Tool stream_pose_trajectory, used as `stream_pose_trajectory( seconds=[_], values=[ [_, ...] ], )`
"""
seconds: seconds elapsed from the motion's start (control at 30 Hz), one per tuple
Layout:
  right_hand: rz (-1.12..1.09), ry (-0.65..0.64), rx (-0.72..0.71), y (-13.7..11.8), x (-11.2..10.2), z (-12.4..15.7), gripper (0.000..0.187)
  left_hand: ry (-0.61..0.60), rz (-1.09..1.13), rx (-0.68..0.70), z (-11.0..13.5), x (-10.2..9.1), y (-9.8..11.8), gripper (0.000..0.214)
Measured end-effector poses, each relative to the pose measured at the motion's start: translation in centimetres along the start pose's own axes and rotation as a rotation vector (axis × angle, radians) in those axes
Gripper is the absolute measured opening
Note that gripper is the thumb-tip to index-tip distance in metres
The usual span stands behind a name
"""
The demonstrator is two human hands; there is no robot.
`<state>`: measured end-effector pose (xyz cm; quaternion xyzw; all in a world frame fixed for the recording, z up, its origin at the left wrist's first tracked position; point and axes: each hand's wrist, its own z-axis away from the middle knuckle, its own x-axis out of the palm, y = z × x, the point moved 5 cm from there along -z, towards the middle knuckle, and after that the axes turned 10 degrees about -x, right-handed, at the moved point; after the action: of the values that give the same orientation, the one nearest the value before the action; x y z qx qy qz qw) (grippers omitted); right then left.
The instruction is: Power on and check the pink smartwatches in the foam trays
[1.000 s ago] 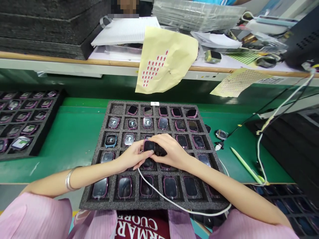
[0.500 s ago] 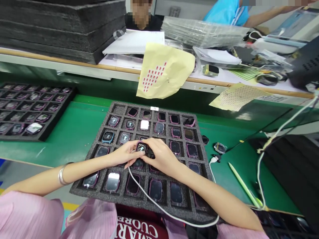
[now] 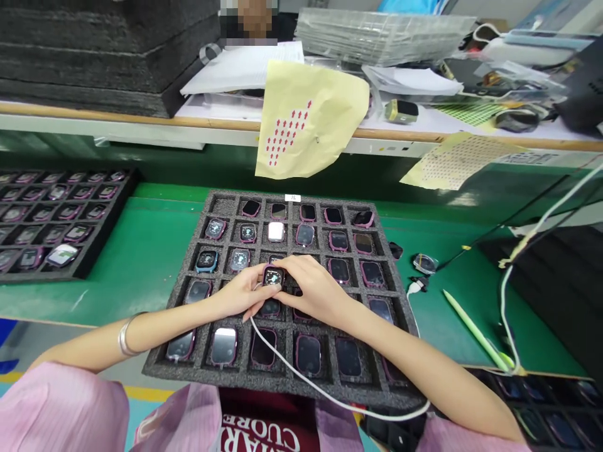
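Note:
A black foam tray (image 3: 188, 361) with many square pockets lies in front of me, and most pockets hold a small watch body. Both my hands meet over the tray's middle. My left hand (image 3: 242, 295) and my right hand (image 3: 313, 289) pinch one pink-edged watch body (image 3: 273, 277) between their fingertips, its screen lit. A white cable (image 3: 306, 383) runs from under my hands across the tray's near rows and off to the right.
A second foam tray of watch bodies (image 3: 51, 220) lies at the left on the green bench. A green pen (image 3: 473, 329), a cable plug (image 3: 417, 287) and a loose watch part (image 3: 424, 263) lie right of the tray. A yellow sticker sheet (image 3: 306, 122) hangs from the shelf. Another person sits behind it.
The held watch body's screen was dark one second ago and is lit now. One watch in the tray's second row has turned bright white. My hands have stayed in place.

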<state>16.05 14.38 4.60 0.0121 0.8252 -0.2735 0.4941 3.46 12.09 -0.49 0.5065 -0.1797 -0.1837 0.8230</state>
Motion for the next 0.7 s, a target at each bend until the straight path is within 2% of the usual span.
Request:
stream_pose_trajectory(
  seconds=[0.27,0.47,0.7],
  values=[
    [-0.051,0.024,0.012,0.14,0.19,0.20,0.038,-0.005,-0.013,0.005,0.10,-0.04,-0.37,0.036],
    [-0.059,-0.015,0.022,0.35,0.14,0.19,0.036,-0.004,-0.026,-0.025,0.18,0.05,-0.68,0.039],
    [-0.065,0.026,0.011,0.24,0.05,0.48,0.037,-0.003,-0.056,-0.037,0.23,0.31,-0.73,0.040]
  ],
)
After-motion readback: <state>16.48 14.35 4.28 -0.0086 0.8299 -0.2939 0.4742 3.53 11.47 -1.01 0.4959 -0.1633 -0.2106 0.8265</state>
